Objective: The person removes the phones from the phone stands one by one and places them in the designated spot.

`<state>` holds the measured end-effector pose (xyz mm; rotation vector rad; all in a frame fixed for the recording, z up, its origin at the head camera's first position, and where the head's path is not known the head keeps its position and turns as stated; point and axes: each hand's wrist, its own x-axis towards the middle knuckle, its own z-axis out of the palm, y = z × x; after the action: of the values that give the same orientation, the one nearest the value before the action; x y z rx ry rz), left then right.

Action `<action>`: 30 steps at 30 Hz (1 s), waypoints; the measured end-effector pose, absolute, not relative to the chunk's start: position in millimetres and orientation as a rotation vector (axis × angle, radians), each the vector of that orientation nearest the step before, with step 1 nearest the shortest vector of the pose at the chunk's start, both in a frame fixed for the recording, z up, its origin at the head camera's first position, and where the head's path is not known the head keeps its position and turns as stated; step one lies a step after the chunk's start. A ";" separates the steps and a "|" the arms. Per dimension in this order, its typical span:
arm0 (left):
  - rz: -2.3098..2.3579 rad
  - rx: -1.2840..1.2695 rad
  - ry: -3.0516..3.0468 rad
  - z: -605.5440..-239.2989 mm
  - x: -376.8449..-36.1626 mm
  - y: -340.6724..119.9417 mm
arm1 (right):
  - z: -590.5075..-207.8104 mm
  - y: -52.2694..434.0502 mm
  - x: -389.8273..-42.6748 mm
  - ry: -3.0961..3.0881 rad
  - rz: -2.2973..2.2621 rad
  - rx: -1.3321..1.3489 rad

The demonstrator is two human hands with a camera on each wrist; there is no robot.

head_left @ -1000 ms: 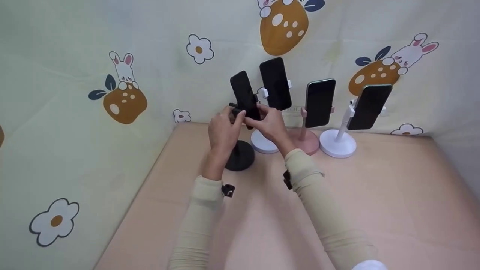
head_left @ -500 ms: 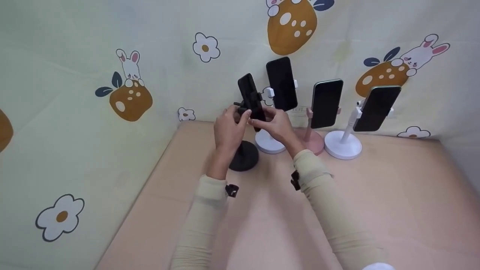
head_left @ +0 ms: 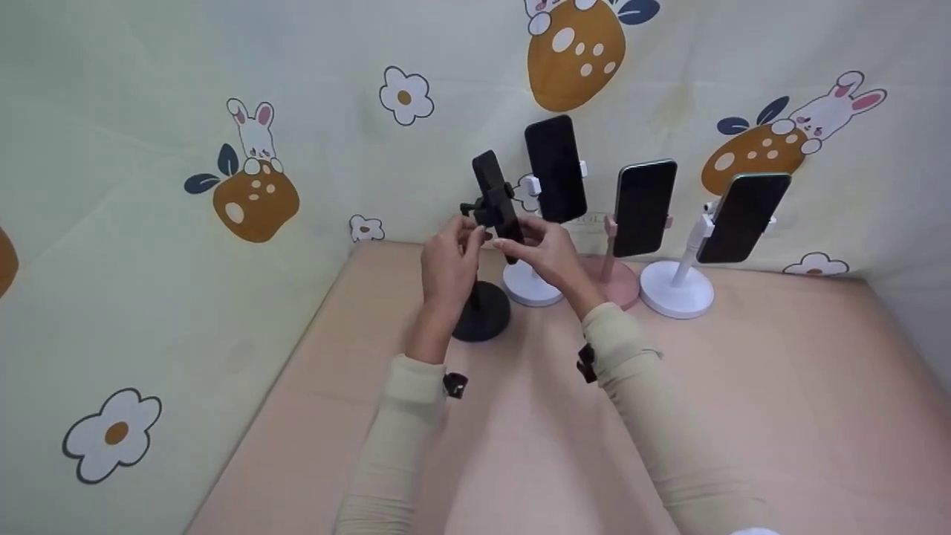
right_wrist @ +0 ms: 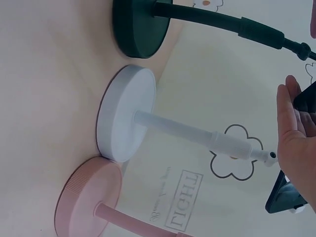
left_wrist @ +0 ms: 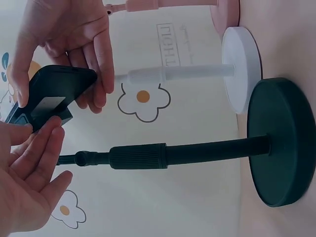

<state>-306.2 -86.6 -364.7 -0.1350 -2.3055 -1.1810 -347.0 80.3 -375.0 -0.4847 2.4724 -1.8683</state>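
Observation:
A black phone (head_left: 487, 169) sits tilted in the black clamp (head_left: 489, 212) of a black phone stand (head_left: 487, 316). My right hand (head_left: 551, 249) holds the phone's lower end between thumb and fingers. On the near side, my left hand (head_left: 448, 260) pinches at the clamp, just under it in the head view; its exact contact is partly hidden. In the left wrist view, the phone's back (left_wrist: 59, 84) lies between both hands, and the stand's ribbed collar (left_wrist: 138, 156) shows below. The right wrist view catches only an edge of this phone (right_wrist: 307, 100) beside my right fingers.
Right of the black stand are a white stand (head_left: 531, 288), a pink stand (head_left: 620, 286) and another white stand (head_left: 677, 291), each bearing a phone. They stand close together by the patterned backdrop (head_left: 334, 163). A peach cloth (head_left: 550, 446) covers the table.
The phone has turned with its clamp, so its screen looks narrower and the clamp shows more. My left thumb has slid down slightly. The head view has shifted a little.

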 end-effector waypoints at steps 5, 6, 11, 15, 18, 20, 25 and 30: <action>-1.189 -0.140 -2.289 -364.7 -305.7 -86.2 | -374.3 82.0 -344.1 2.482 -1.848 -0.485; -1.190 -0.140 -2.285 -364.6 -305.7 -86.2 | -374.0 82.5 -343.3 2.485 -1.844 -0.484; -1.181 -0.148 -2.285 -364.3 -306.0 -85.5 | -374.9 84.7 -340.7 2.503 -1.836 -0.502; -1.169 -0.139 -2.300 -365.1 -305.8 -85.9 | -375.1 85.5 -338.4 2.489 -1.851 -0.512; -1.162 -0.133 -2.307 -366.0 -305.9 -86.6 | -374.6 86.3 -336.5 2.468 -1.882 -0.503; -1.160 -0.136 -2.305 -366.8 -306.0 -87.0 | -374.4 87.2 -335.4 2.465 -1.892 -0.497; -1.147 -0.156 -2.308 -371.6 -306.4 -86.8 | -375.3 91.1 -332.9 2.472 -1.910 -0.490; -1.135 -0.145 -2.332 -377.4 -307.0 -87.4 | -376.1 95.8 -329.7 2.478 -1.909 -0.470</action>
<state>-307.0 -87.4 -377.4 -0.1449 -2.3322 -1.1353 -329.7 95.8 -376.1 -0.4696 2.4776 -1.9089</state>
